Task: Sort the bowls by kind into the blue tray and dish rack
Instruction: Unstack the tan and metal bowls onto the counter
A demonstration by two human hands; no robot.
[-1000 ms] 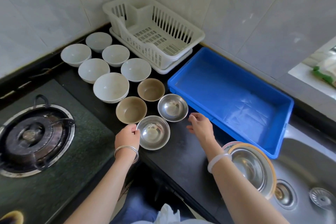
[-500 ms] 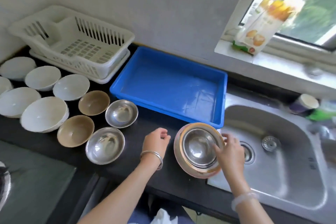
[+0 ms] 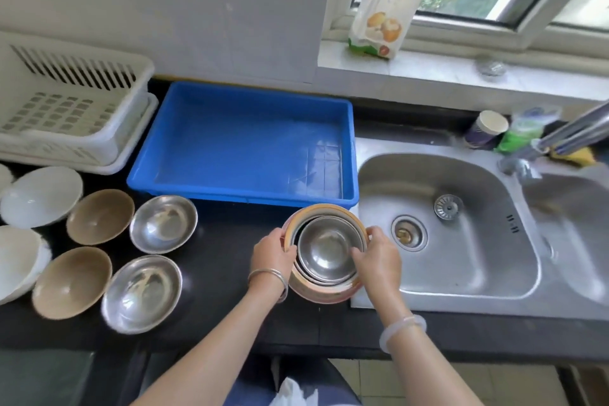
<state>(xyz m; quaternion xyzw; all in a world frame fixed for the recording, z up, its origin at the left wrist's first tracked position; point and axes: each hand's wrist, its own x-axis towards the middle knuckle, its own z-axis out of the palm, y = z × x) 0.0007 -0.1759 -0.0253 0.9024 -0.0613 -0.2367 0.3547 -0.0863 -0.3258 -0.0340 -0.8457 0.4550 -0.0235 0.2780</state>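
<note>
Countertop [image 3: 214, 257] | both hands grip nested bowls [image 3: 324, 249] | white bowls [image 3: 39, 196] cut off

Home kitchen: steel sink [image 3: 428, 277], dish rack [image 3: 75, 115], bowls on black counter [image 3: 224, 260], window above.

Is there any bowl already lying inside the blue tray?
No: the blue tray shows only its bare floor, and both hands hold the nested stack of bowls on the counter in front of it.
</note>
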